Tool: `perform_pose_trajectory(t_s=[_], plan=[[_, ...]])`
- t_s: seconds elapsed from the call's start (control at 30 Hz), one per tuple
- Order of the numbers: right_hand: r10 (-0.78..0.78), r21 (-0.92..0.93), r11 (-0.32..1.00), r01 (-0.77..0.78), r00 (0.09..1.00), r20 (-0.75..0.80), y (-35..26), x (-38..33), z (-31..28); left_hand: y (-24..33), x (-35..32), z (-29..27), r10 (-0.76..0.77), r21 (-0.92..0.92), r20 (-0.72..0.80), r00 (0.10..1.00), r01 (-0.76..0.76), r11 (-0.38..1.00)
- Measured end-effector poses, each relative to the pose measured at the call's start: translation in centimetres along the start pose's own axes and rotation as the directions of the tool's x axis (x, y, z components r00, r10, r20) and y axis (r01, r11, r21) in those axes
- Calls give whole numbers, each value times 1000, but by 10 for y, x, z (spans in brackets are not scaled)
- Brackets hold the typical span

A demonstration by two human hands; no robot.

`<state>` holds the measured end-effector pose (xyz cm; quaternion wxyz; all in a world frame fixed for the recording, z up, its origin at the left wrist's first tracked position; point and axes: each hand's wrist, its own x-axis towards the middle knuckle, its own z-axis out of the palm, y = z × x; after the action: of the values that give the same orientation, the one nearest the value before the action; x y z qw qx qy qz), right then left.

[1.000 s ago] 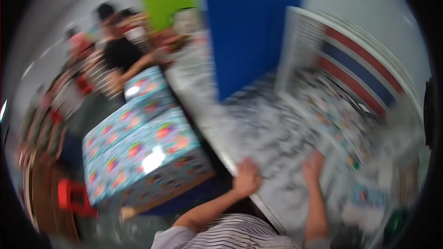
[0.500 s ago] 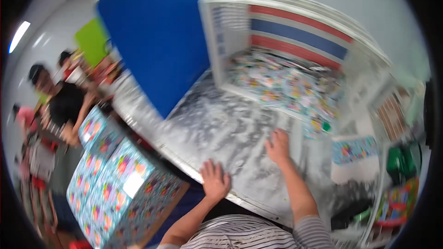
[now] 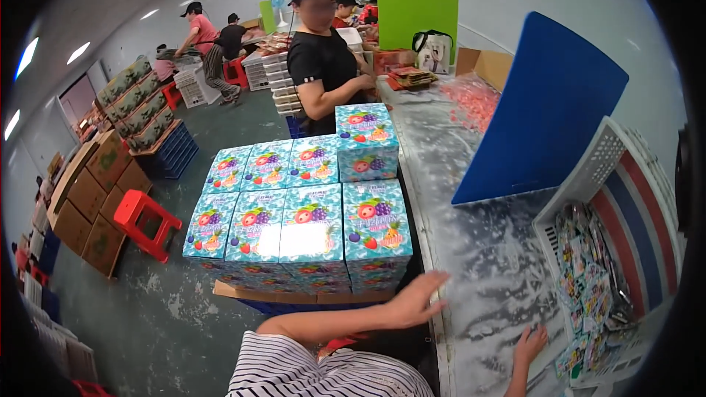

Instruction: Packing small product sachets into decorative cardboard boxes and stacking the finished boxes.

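Observation:
My left hand reaches out over the front edge of the worktable, fingers stretched and holding nothing. Just beyond it sits a stack of teal boxes printed with colourful fruit, one extra box standing on top at the far right corner. Lower down, my right hand is over the mottled grey tabletop, its fingers apart and nothing in them. Beside that hand a white plastic crate lies tipped on its side, with many small printed packets spilling from its mouth.
A blue divider panel stands across the table. Behind the boxes is a co-worker in black, near a pile of pink pieces. A red stool and brown cartons stand on the floor at left.
My view has swung left, so the box stack and the co-worker now show near the middle. My left hand has lifted off the tabletop toward the boxes.

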<state>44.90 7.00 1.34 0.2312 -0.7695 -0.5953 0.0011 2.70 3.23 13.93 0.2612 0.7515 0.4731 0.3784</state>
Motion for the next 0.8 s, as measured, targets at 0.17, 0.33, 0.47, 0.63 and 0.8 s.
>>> perform_pose_trajectory(t_s=[0.17,0.33,0.47,0.63,0.8], plan=[[-224,290,935,204,974,40,-106,37,4,-16,8,-129,56,182,-383,922,16,983],[-305,715,696,67,929,209,-234,73,19,-70,23,-214,-15,201,-619,785,177,963],[-395,787,615,42,881,262,-334,89,12,-114,30,-255,-167,72,-646,745,276,958],[-495,831,556,1,804,330,-416,109,14,-156,49,-275,-331,-152,-671,663,315,937],[-577,858,510,-66,714,397,-479,133,35,-197,65,-293,-574,-504,-503,646,320,802]])
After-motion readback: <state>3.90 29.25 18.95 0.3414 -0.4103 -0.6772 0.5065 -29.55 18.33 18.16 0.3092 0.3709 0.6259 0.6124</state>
